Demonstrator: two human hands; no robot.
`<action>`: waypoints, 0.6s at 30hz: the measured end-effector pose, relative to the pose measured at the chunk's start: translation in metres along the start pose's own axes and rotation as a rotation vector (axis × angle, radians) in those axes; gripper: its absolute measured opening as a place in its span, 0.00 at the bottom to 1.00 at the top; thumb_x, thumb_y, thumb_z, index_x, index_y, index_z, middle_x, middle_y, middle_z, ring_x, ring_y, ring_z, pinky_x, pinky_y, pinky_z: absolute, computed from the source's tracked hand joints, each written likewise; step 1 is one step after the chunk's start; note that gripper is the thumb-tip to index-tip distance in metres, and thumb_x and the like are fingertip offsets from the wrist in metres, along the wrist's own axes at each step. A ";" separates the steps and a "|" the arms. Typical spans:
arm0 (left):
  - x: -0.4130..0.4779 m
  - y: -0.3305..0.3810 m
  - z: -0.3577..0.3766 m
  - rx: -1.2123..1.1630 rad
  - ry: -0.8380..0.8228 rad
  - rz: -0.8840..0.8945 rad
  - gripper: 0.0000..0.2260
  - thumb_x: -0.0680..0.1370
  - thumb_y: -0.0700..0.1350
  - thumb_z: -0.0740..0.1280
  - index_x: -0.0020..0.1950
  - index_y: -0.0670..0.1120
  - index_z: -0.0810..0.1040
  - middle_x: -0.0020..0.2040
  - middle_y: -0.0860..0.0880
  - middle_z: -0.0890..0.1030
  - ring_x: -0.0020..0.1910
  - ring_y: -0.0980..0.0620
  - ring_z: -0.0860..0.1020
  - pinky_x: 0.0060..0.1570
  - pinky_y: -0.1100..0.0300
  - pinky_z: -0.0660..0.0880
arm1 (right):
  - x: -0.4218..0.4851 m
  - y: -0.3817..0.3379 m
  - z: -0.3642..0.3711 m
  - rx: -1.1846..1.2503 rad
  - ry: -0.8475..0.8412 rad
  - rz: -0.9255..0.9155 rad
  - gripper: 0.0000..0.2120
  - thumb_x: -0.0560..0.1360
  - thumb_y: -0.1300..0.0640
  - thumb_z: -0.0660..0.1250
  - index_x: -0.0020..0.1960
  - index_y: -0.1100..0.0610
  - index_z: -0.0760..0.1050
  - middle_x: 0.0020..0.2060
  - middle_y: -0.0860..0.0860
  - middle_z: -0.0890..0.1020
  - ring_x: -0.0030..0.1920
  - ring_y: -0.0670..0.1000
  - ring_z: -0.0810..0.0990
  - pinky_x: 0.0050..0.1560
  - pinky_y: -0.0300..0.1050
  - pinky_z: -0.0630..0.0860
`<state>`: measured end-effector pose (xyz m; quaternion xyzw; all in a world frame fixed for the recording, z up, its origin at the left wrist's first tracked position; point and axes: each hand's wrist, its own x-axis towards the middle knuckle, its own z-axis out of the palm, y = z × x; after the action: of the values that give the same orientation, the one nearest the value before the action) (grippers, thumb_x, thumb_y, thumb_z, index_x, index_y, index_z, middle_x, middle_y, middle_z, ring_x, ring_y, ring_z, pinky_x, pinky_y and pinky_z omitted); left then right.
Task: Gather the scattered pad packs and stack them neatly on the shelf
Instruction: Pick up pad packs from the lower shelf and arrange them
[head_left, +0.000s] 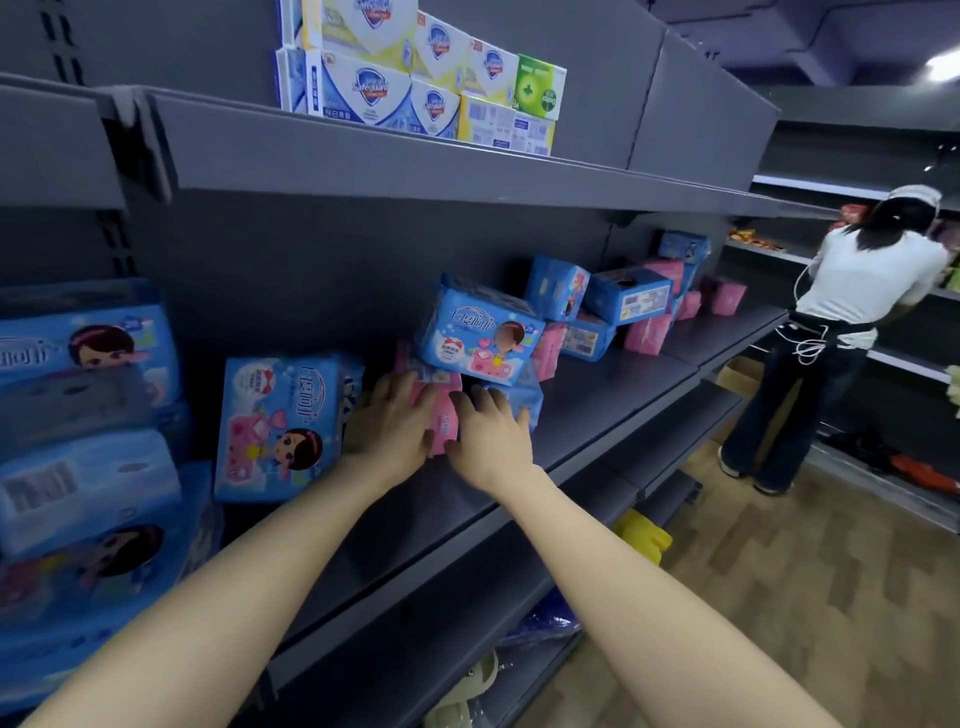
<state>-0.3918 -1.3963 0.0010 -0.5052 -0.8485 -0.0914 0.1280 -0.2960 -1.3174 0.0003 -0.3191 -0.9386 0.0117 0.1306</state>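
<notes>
Two bare forearms reach up from the bottom edge toward a dark grey metal shelf (597, 395). The left hand (389, 418) lies over the left side of a small pink plastic pad pack (445, 415), its fingers nearly straight and pressed on the wrapper. The right hand (491, 439) touches the same pack from the right, fingers spread and only slightly bent, the tips reaching a blue pad pack lying flat (522, 400) just beside it. Neither hand wraps round anything.

A larger blue pad pack with a cartoon face (478, 338) sits tilted on top of this small heap, leaning toward the back panel. Left of the hands, another blue cartoon-printed pad pack (278, 426) stands upright on the shelf. At the far left, blue pad packs are stacked in a pile (83, 415).

Farther along the shelf, a loose jumble of blue and pink pad packs (623, 304) lies at mixed angles. White, blue and yellow soap boxes (415, 67) stand on the shelf above. At the right, a person in a white top and dark trousers (862, 291) faces another rack, back to the camera.
</notes>
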 end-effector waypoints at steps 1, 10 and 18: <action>0.004 -0.001 0.000 -0.004 0.011 -0.002 0.27 0.77 0.49 0.62 0.74 0.51 0.56 0.72 0.47 0.57 0.71 0.44 0.57 0.62 0.50 0.67 | 0.004 0.000 0.000 0.004 0.018 -0.002 0.28 0.74 0.55 0.64 0.72 0.56 0.61 0.68 0.55 0.66 0.70 0.57 0.61 0.67 0.61 0.59; 0.036 0.000 -0.006 0.008 0.101 0.001 0.25 0.78 0.49 0.61 0.73 0.48 0.59 0.72 0.44 0.60 0.70 0.42 0.59 0.62 0.50 0.65 | 0.030 0.013 -0.010 0.014 0.139 0.006 0.27 0.75 0.55 0.63 0.72 0.55 0.60 0.72 0.55 0.62 0.73 0.56 0.56 0.69 0.60 0.57; 0.070 0.018 -0.021 0.009 0.203 -0.011 0.33 0.76 0.50 0.66 0.76 0.50 0.53 0.74 0.42 0.54 0.70 0.41 0.59 0.65 0.49 0.63 | 0.054 0.047 -0.030 0.032 0.285 0.095 0.27 0.75 0.55 0.65 0.72 0.55 0.61 0.74 0.58 0.56 0.72 0.60 0.57 0.67 0.57 0.59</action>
<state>-0.4055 -1.3353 0.0432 -0.4881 -0.8343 -0.1392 0.2151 -0.3018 -1.2494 0.0369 -0.3595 -0.8940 -0.0125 0.2670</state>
